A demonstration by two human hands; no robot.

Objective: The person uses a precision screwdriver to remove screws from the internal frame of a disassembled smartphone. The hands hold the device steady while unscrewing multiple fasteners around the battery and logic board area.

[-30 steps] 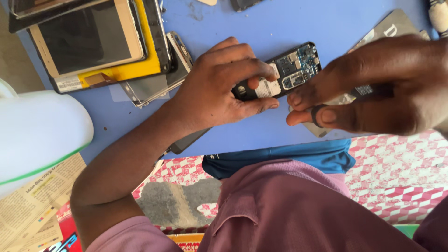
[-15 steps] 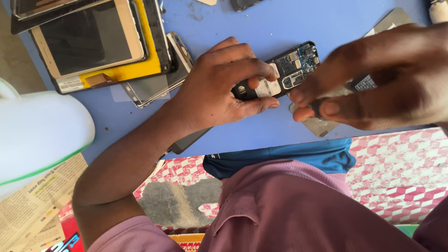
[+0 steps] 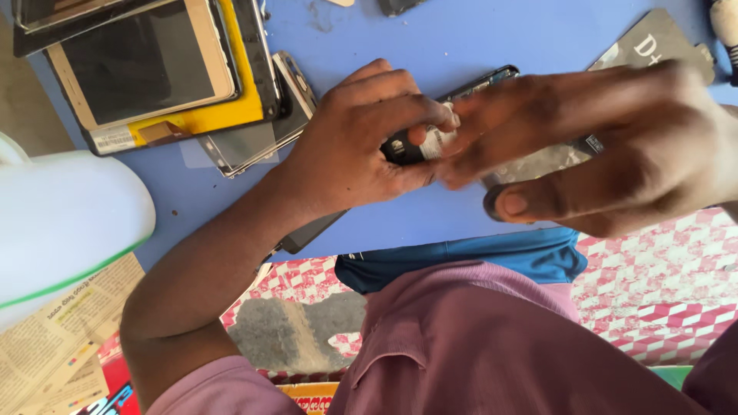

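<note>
My left hand (image 3: 357, 146) grips a small opened phone (image 3: 492, 80) and holds it down on the blue table (image 3: 430, 34). The phone's dark frame and inner board show only at its top edge and between my fingers. My right hand (image 3: 615, 150) reaches in from the right, blurred by motion. Its fingertips lie over the phone's middle and meet my left fingertips, and its thumb is curled underneath. Whether it pinches something small is hidden.
A stack of tablets and loose screens (image 3: 146, 69) lies at the table's back left. A dark flat card (image 3: 653, 42) sits under my right hand. A white plastic container (image 3: 61, 223) and newspaper (image 3: 54, 346) are on the left. Red-and-white checked cloth (image 3: 661, 284) lies below the table edge.
My right hand has slid left from the dark card onto the phone and now covers most of it. My left hand has kept its grip in place.
</note>
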